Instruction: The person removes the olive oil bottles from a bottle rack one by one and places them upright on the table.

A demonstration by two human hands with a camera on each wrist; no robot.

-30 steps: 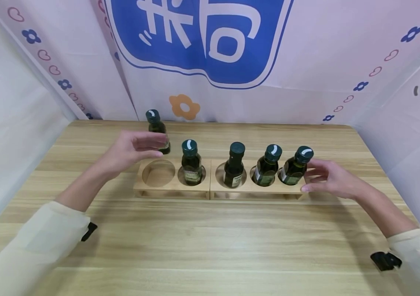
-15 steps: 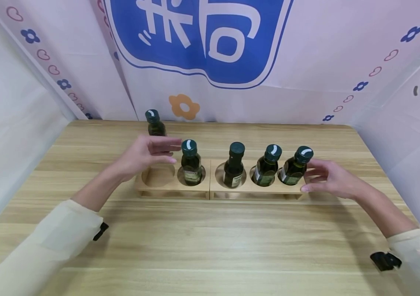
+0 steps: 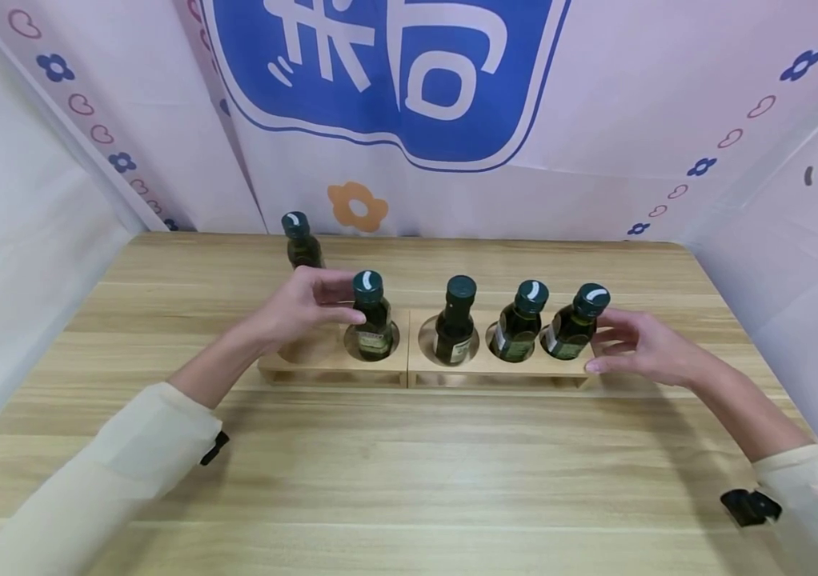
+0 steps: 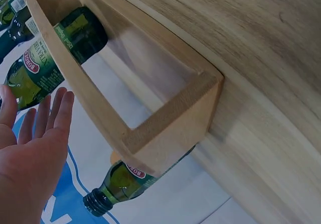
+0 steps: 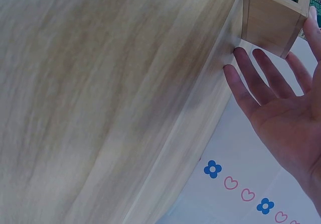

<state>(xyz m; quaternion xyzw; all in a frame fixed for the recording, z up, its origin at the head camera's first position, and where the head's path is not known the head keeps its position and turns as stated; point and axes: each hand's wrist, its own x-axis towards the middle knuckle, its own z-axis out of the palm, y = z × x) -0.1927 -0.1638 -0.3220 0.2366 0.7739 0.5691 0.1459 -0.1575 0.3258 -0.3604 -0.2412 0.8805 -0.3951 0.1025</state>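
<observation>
My left hand (image 3: 301,308) is at a dark green glass bottle (image 3: 374,324) that stands upright in the right hole of the left wooden rack (image 3: 333,369). In the head view, its thumb overlaps the bottle's front and its fingers reach behind. The left wrist view shows these fingers (image 4: 45,121) nearly straight beside the bottle. My right hand (image 3: 639,348) is at the right end of the adjoining wooden rack (image 3: 484,371), fingers spread and thumb at its corner. Nearest to it is a slightly tilted green bottle (image 3: 571,332).
The right rack also holds a narrow-necked bottle (image 3: 455,328) and another green bottle (image 3: 519,330). A further bottle (image 3: 303,246) stands on the table (image 3: 409,464) behind the left rack, partly hidden by my left hand. A printed white cloth (image 3: 596,160) hangs behind.
My left hand has moved right, from beside the bottle behind the rack, across the left rack hole, to the bottle in the right hole. My right hand has stayed put.
</observation>
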